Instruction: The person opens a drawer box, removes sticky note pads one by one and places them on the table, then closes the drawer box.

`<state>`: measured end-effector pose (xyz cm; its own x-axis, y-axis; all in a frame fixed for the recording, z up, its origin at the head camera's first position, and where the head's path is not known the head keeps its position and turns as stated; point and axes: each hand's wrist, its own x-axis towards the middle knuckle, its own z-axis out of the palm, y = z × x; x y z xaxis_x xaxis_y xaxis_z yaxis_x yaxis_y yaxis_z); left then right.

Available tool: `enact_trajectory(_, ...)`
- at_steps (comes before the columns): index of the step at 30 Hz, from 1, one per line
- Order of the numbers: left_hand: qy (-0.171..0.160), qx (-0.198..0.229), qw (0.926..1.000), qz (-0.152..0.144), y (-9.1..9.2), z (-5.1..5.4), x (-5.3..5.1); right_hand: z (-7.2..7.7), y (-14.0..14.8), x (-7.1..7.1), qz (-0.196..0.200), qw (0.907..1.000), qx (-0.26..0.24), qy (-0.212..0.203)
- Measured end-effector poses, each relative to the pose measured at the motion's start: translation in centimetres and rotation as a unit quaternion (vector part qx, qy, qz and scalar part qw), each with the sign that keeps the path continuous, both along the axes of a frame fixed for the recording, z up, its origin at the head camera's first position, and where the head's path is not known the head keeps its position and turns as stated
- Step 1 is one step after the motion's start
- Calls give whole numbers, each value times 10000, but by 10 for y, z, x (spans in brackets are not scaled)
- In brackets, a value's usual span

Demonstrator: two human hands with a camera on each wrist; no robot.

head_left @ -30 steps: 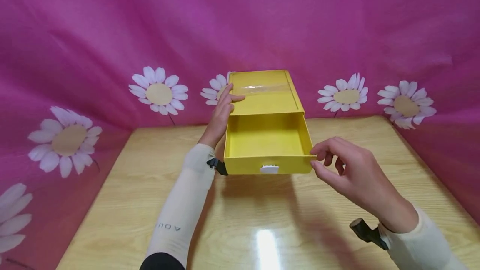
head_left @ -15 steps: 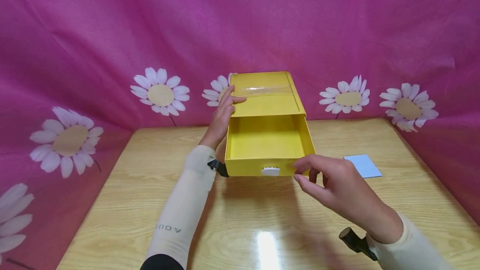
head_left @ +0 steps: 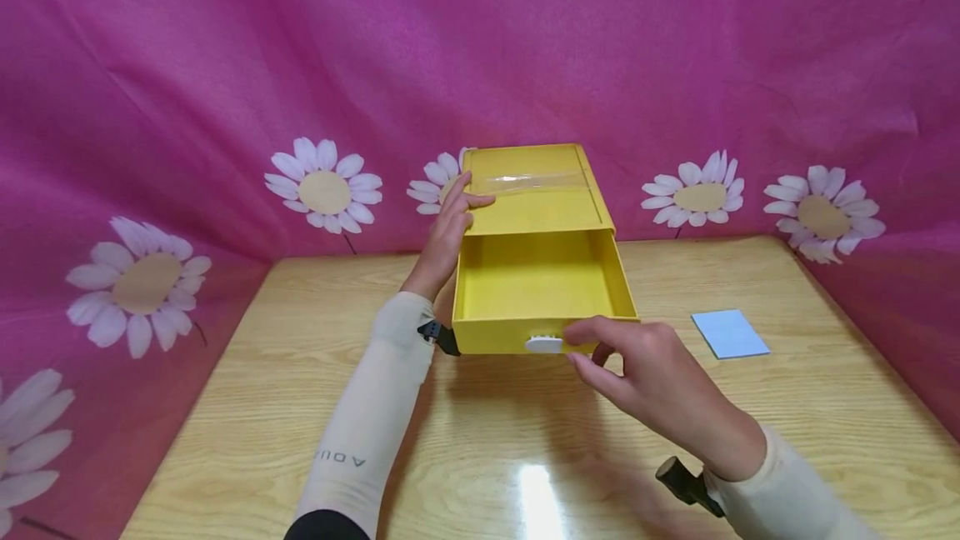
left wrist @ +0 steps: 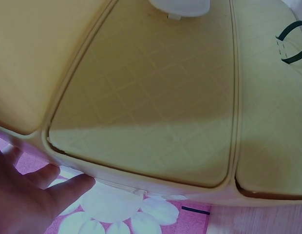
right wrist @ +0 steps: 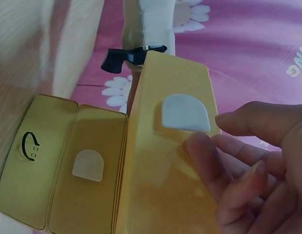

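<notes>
A yellow box of stacked drawers (head_left: 528, 190) stands with its top drawer (head_left: 546, 290) pulled out, nothing visible inside. My left hand (head_left: 442, 248) rests along the box's left side, fingers spread over the upper edge; the left wrist view catches its fingers (left wrist: 75, 187) beside the box. In front of the drawer is my right hand (head_left: 652, 373), loosely bent, with thumb and forefinger parted beside the white handle (head_left: 544, 344). In the right wrist view, the fingers (right wrist: 204, 156) are close to that handle (right wrist: 185, 112); whether they touch it I cannot tell.
Clear tape (head_left: 532, 182) crosses the box top. A light blue square pad (head_left: 730, 333) lies on the wooden table (head_left: 300, 340), right of the drawer. Behind hangs a pink cloth (head_left: 525, 40) with daisies. A lower drawer bears another white handle (right wrist: 87, 165).
My right hand has moved left from the drawer's right corner to beside its white handle, uncovering the blue pad. The left hand keeps its place; the drawer remains pulled out.
</notes>
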<state>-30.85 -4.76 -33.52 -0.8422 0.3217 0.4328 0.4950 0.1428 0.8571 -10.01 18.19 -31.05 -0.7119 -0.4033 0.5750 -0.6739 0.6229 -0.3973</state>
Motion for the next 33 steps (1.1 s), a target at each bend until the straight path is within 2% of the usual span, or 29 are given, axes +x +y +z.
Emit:
enact_trajectory(10,-10,-49,10000,23,0,0,0,-6,-5,-3,-128,9997,-89,-205)
enact_trajectory(19,-77,-12,9999,105,1,-1,1,-10,-8,-6,-149,9998,-160,43)
enact_trajectory(33,-88,-5,9999,117,1,-2,1,-12,-9,-8,-387,9992,-102,61)
